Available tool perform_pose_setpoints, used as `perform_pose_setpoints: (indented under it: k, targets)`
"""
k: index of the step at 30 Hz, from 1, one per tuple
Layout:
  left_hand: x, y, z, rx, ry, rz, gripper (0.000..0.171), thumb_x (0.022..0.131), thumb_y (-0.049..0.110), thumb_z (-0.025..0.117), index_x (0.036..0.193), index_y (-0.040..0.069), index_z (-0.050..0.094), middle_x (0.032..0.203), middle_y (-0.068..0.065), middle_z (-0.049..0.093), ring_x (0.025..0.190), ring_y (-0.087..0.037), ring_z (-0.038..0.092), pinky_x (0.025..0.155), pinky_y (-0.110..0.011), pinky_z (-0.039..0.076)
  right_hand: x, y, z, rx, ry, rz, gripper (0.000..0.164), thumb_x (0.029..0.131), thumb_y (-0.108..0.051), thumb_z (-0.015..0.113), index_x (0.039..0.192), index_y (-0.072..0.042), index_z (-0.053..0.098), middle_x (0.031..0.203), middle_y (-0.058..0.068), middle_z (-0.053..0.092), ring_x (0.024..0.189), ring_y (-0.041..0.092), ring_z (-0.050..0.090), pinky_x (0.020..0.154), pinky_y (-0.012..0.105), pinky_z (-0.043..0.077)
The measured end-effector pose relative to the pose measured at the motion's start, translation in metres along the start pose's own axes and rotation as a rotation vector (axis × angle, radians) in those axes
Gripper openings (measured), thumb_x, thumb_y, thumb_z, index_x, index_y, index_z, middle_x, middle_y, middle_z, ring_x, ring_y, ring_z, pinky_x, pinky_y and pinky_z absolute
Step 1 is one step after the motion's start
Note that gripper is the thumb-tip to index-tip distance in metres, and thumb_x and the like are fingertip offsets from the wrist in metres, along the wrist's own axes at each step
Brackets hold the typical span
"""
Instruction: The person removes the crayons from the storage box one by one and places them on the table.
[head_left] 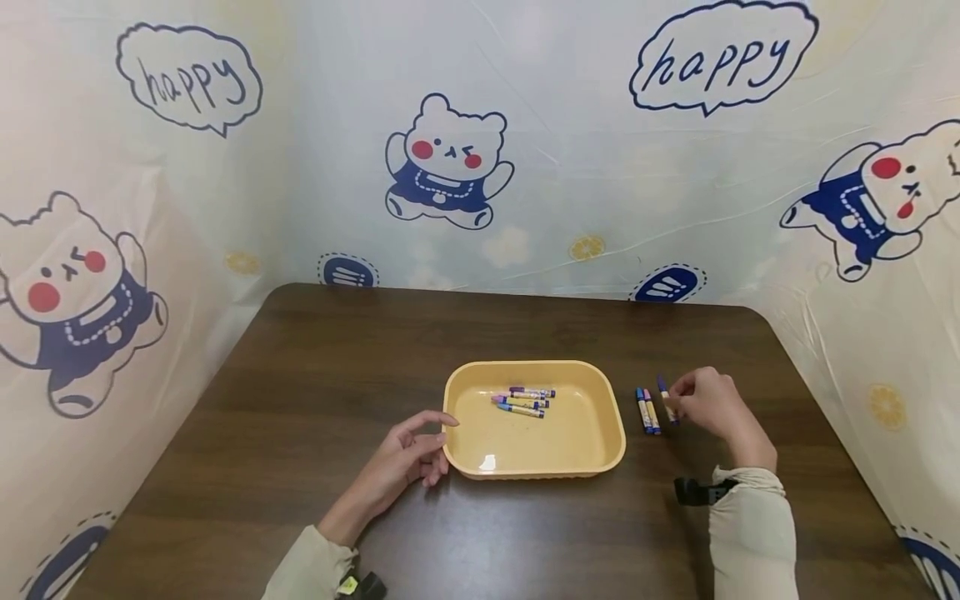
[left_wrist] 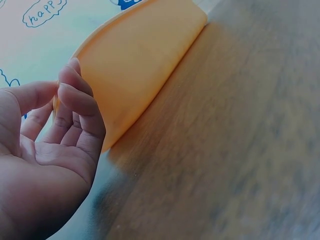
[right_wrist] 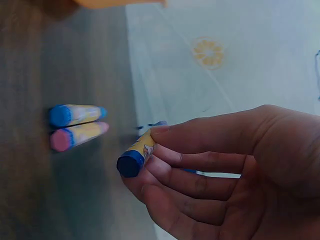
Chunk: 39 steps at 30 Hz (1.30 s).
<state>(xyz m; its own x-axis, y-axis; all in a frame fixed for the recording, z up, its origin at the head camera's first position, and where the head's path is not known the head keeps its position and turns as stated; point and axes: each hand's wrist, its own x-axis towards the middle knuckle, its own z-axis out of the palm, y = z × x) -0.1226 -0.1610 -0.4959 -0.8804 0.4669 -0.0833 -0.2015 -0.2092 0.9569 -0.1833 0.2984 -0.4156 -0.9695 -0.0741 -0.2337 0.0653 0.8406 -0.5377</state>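
Note:
My left hand [head_left: 403, 460] holds the left rim of a yellow plastic tray [head_left: 536, 458], thumb and fingers at the edge. Inside the tray, toward its back left, several paper-wrapped crayons [head_left: 522, 411] lie close together. To the right of the tray, my right hand [head_left: 714, 408] pinches a crayon [right_wrist: 140, 152] with a dark blue end and a yellow printed wrapper between thumb and fingers. Beside that hand, a blue crayon [right_wrist: 75, 115] and a pink crayon [right_wrist: 80, 136] lie side by side on the table.
The brown wooden table [head_left: 337, 358] has rounded back corners. Behind it and at both sides hangs a pale curtain [head_left: 570, 183] printed with bears and "happy" bubbles. Dark bands [head_left: 701, 492] circle both wrists over light sleeves.

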Motion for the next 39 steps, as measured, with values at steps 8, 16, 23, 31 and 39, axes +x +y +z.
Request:
perform_pose_setpoints:
  k: [8,16,23,31,39]
  targets:
    - [-0.001,0.0,0.001,0.005,-0.003,0.006,0.04,0.103,0.015,0.055,0.134,-0.009,0.044,0.075,-0.007,0.067,0.058,-0.014,0.057,0.051,-0.024,0.047,0.01,0.012,0.013,0.0,-0.031,0.025,0.013,0.091,-0.007,0.065,0.086,0.004,0.072,0.072,0.006,0.066,0.065,0.018,0.059,0.061,0.034,0.051]
    - [0.001,0.003,0.001,0.013,0.017,-0.014,0.045,0.103,0.017,0.055,0.135,-0.011,0.042,0.075,-0.007,0.067,0.058,-0.015,0.057,0.051,-0.024,0.047,0.015,0.012,0.017,0.02,-0.023,0.058,0.012,0.089,-0.005,0.067,0.087,0.005,0.074,0.074,0.008,0.068,0.063,0.016,0.061,0.061,0.034,0.054]
    - [0.001,0.002,0.001,0.006,0.014,-0.025,0.042,0.104,0.014,0.053,0.136,-0.011,0.041,0.074,-0.007,0.066,0.057,-0.015,0.057,0.051,-0.024,0.047,0.016,0.01,0.02,0.022,-0.046,0.079,0.011,0.088,-0.004,0.067,0.087,0.005,0.074,0.073,0.007,0.067,0.063,0.017,0.06,0.06,0.033,0.054]
    - [0.001,0.001,0.001,0.008,0.017,-0.029,0.043,0.104,0.017,0.055,0.136,-0.009,0.042,0.074,-0.006,0.066,0.058,-0.014,0.057,0.052,-0.024,0.047,0.016,0.007,0.021,0.016,-0.036,0.073,0.01,0.087,-0.003,0.068,0.087,0.005,0.073,0.074,0.008,0.067,0.064,0.017,0.061,0.059,0.032,0.054]
    - [0.0,0.002,0.001,0.004,0.017,-0.023,0.035,0.105,0.013,0.051,0.134,-0.006,0.046,0.074,-0.005,0.066,0.057,-0.014,0.057,0.052,-0.023,0.047,0.011,0.0,0.015,-0.005,-0.011,0.049,0.009,0.087,-0.004,0.067,0.087,0.003,0.072,0.076,0.009,0.065,0.068,0.02,0.058,0.059,0.033,0.05]
